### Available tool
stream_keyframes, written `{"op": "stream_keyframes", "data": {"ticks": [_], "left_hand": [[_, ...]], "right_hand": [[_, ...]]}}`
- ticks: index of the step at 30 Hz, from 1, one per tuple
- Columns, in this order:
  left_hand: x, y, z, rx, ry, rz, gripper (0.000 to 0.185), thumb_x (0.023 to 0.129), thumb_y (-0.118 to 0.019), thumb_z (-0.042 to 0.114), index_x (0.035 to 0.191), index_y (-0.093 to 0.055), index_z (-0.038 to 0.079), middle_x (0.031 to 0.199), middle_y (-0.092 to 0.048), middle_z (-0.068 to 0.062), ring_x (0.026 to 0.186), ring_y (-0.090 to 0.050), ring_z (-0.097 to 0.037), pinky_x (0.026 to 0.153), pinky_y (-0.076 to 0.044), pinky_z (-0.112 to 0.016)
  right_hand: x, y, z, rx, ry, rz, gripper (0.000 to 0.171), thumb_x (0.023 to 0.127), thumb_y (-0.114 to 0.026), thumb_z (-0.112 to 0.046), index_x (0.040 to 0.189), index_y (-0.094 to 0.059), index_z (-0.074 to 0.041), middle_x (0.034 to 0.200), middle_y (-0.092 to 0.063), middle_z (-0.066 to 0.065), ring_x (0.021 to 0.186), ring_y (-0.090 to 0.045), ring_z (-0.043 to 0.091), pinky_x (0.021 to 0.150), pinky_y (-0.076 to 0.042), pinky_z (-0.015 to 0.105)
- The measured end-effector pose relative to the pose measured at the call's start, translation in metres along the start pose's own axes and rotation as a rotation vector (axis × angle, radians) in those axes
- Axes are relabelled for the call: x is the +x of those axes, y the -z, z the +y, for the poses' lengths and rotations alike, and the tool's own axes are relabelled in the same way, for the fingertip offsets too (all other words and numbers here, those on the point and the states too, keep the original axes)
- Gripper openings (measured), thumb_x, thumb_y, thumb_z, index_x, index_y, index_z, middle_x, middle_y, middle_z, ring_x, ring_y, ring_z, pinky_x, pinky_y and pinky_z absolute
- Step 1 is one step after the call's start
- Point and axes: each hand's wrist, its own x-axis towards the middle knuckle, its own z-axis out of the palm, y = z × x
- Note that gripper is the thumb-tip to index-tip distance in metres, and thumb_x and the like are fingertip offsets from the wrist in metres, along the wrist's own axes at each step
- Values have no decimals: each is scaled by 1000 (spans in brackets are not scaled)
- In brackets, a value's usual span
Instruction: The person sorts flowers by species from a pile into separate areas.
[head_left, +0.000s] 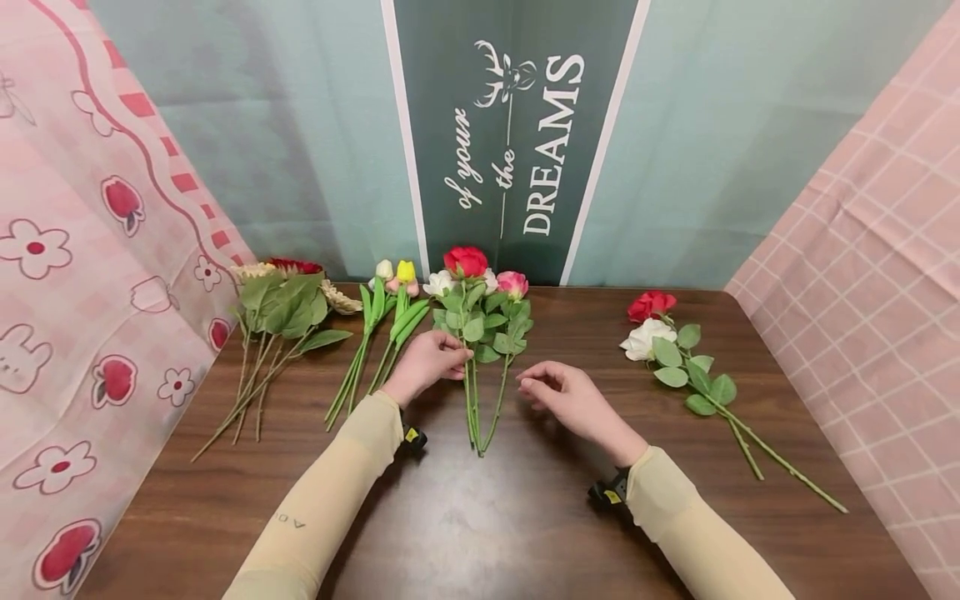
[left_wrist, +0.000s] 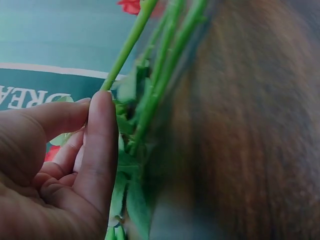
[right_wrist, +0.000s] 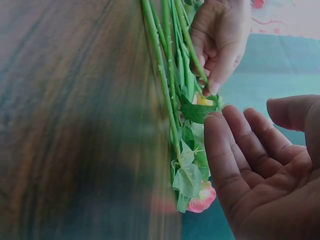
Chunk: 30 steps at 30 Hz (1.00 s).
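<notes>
Thumb and index finger of my left hand (head_left: 429,364) pinch a thin green stem (left_wrist: 129,47) of the red rose (head_left: 466,262), just below its leaves. This rose lies with a white rose (head_left: 440,283) and a pink rose (head_left: 513,284) in a small group at the middle of the table's far side. Their stems (head_left: 498,406) point towards me and come together near the ends. To the right of these stems, my right hand (head_left: 572,402) hovers apart from them. In the right wrist view its fingers (right_wrist: 225,152) are loosely bent, with nothing in them.
Several tulips (head_left: 406,272) lie just left of the roses. Farther left is a leafy bunch (head_left: 281,307) with long stems. A red rose (head_left: 651,306) and a white rose (head_left: 648,339) lie on the right of the brown table (head_left: 480,533). Cloth hangs behind and at both sides.
</notes>
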Motion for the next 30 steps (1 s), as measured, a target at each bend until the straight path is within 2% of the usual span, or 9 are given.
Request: {"op": "stream_keyframes", "data": {"ticks": [6,11,15,19,21,25,27,30], "left_hand": [[0,-3,-3,29,45,-21,18,93,-75,5,105,-68,-6,99,-72,-18,76,-73,-22,71,-62,-33],[-5,0,-2,84,42,-26,22,93,-76,11,107,-68,-4,98,-73,-17,79,-73,-25,71,-62,-34],[-10,6,1,177,23,-17,27,95,-75,18,111,-67,-2,100,-72,-15,78,-72,-25,69,-62,-35],[-16,14,6,314,-13,28,28,96,-74,25,111,-67,3,98,-71,-11,74,-71,-22,67,-61,-35],[-20,15,12,401,-64,57,27,96,-73,29,109,-68,6,97,-71,-8,70,-70,-19,67,-60,-36],[-27,4,25,622,-236,81,30,97,-71,33,115,-70,9,102,-70,-2,81,-67,-16,75,-56,-38],[-30,-7,32,722,-336,57,35,98,-70,34,123,-70,9,108,-69,-2,91,-66,-17,80,-55,-39],[-35,-30,41,869,-488,-51,44,100,-68,37,135,-65,12,124,-67,-4,108,-64,-20,90,-55,-39]], "right_hand": [[-5,0,5,-2,11,-9,31,103,-64,-25,118,-70,1,106,-73,15,89,-72,34,80,-60,43],[-10,7,8,-23,9,3,31,103,-64,-27,117,-70,0,106,-73,13,89,-72,33,80,-60,45],[-17,20,15,-68,6,30,31,103,-65,-28,117,-71,-2,107,-73,10,87,-73,31,79,-60,46],[-28,43,30,-147,-11,86,30,103,-65,-30,117,-71,-4,105,-73,10,84,-71,27,73,-59,40],[-36,59,36,-216,-17,131,28,103,-65,-30,116,-72,-7,102,-73,9,80,-70,24,69,-57,37],[-55,98,51,-413,-12,241,24,103,-64,-27,113,-74,-8,94,-73,7,75,-64,19,68,-52,36],[-66,121,59,-531,-21,293,25,104,-62,-27,113,-74,-8,97,-74,9,77,-64,23,71,-52,42],[-83,154,72,-683,-53,350,25,103,-61,-25,114,-74,-6,106,-74,17,89,-67,36,78,-51,56]]}}
